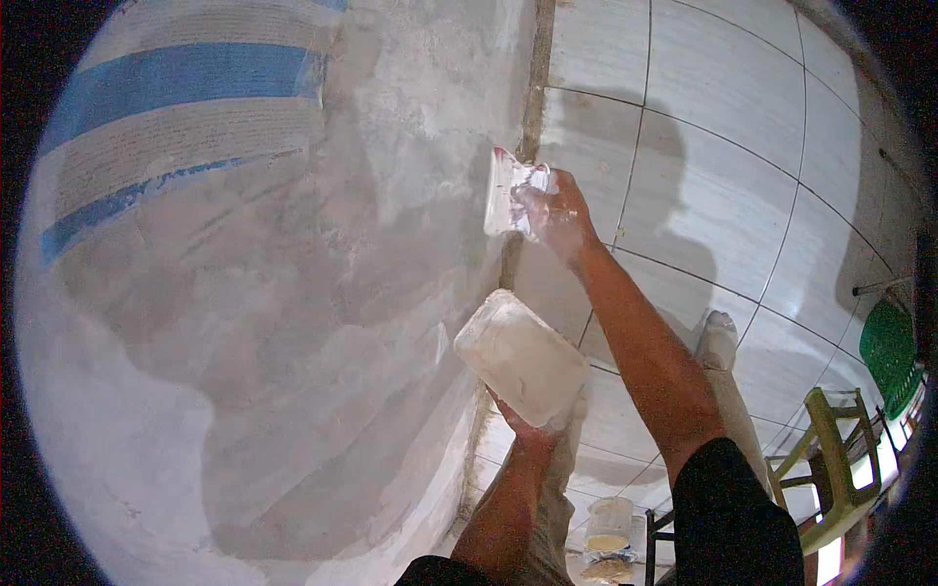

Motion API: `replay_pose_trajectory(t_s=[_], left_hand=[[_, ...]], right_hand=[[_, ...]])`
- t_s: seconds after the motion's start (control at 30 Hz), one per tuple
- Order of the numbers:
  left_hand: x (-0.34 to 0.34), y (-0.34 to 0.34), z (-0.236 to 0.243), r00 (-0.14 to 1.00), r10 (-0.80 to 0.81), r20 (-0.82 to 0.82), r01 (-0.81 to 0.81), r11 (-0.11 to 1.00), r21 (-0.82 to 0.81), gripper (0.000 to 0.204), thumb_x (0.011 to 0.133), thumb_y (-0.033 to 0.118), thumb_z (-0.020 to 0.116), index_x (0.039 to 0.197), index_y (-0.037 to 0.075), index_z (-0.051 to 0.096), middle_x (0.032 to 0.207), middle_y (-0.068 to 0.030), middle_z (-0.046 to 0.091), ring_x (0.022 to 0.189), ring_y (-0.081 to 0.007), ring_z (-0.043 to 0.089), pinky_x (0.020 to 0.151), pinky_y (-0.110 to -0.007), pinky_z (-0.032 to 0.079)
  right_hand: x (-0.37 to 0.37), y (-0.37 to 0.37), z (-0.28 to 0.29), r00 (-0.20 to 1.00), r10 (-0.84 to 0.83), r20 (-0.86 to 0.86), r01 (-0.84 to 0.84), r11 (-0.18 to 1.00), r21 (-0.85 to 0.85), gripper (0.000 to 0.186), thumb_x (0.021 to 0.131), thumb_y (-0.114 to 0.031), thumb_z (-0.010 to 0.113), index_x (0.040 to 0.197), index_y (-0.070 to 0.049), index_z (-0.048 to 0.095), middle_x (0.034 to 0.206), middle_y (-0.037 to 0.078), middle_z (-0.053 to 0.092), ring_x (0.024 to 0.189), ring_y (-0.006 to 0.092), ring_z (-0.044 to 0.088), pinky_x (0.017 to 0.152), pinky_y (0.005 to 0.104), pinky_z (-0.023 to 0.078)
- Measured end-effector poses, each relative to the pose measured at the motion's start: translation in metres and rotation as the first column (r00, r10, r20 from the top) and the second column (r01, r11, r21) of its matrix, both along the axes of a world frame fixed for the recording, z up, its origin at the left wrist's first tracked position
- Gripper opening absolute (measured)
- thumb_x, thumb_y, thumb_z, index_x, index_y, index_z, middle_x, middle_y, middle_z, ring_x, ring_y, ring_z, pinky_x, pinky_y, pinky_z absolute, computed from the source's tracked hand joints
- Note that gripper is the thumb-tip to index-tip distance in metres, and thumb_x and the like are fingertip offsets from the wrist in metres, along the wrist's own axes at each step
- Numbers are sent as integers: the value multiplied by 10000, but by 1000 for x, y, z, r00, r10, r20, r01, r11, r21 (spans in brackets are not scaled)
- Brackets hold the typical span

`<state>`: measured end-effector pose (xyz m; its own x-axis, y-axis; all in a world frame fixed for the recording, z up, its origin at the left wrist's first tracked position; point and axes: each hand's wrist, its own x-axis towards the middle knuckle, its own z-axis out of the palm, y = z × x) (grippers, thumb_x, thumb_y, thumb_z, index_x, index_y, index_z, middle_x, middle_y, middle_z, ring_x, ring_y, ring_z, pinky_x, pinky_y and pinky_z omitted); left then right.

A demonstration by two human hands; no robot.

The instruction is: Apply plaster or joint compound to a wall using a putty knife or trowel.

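My right hand (559, 213) is closed round the handle of a wide putty knife (500, 195), smeared with white filler. Its broad blade is at the lower part of the grey plastered wall (293, 371), just above where the wall meets the floor; whether it touches the wall I cannot tell. Lower down, my left hand (528, 422) grips a rectangular off-white tub (523, 356) from beneath and holds it tilted close to the wall. Pale residue coats the tub. Darker and lighter patches of filler spread across the wall.
Blue bands (186, 83) cross the wall's upper left. White floor tiles (723, 146) lie to the right, with my foot (719, 337) on them. A yellow-green plastic stool (831, 469) and a green chair (887, 352) stand at right. A white bucket (608, 523) sits near my legs.
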<state>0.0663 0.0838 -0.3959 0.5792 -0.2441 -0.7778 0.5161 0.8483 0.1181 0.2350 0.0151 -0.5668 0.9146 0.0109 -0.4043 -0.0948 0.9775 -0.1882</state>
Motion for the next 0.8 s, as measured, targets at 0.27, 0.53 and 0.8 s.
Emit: replay_pose_trajectory(t_s=[0.27, 0.53, 0.8], left_hand=[[-21, 51, -50, 972, 63, 226, -112, 970, 214, 706, 833, 642, 419, 1342, 155, 369, 1265, -78, 490, 1131, -281, 478, 896, -500, 418], [-79, 96, -35, 953, 300, -29, -298, 921, -249, 708, 830, 631, 450, 1354, 160, 375, 1286, -55, 482, 1174, -264, 454, 945, -472, 407], [-43, 109, 53, 958, -200, 205, 101, 906, 410, 698, 824, 631, 457, 1355, 193, 340, 1291, -99, 465, 1158, -321, 481, 938, -560, 404]], right_hand=[[41, 43, -10, 990, 102, -102, -126, 955, -268, 71, 841, -68, 595, 879, -11, 575, 745, 34, 593, 645, 144, 579, 565, 291, 475], [-8, 70, 202, 989, 109, 96, 97, -5, -995, 197, 825, -178, 582, 922, -6, 591, 807, 149, 623, 714, 323, 594, 674, 368, 491], [-45, 49, 0, 999, -30, -39, 9, 888, -460, 305, 828, -213, 610, 1089, -73, 536, 1039, 120, 606, 868, 243, 605, 778, 379, 498]])
